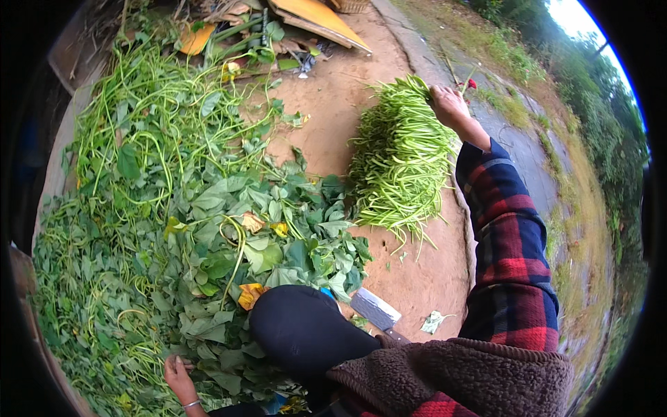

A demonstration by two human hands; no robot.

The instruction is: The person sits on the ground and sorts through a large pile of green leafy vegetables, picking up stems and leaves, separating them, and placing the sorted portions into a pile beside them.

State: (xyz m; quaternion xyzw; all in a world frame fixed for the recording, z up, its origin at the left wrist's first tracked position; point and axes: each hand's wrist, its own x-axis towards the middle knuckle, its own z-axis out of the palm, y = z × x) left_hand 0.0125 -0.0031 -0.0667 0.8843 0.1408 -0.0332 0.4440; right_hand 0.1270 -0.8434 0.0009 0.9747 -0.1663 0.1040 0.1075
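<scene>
My right hand point(450, 105) reaches out to the far right end of a tall, neat stack of light green leaf stems point(399, 163). Its fingers are closed around stems at the top of the stack. Low on the left, my left hand point(178, 379), with a bracelet at the wrist, rests among loose green leaves point(208, 326). Its fingers are loosely curved and slightly apart, touching the leaves, with no stem visible in them. Beside my knee lies a cleaver point(376, 308) with a broad grey blade, its handle partly covered by my clothing.
Tangled stems and leaves point(160, 132) spread over the left side. Yellow board scrap point(323, 21) and debris lie at the back. My dark-clad knee point(295, 330) juts into the leaves. A single leaf point(435, 321) lies on the reddish ground point(417, 285). Grass and bushes border the right.
</scene>
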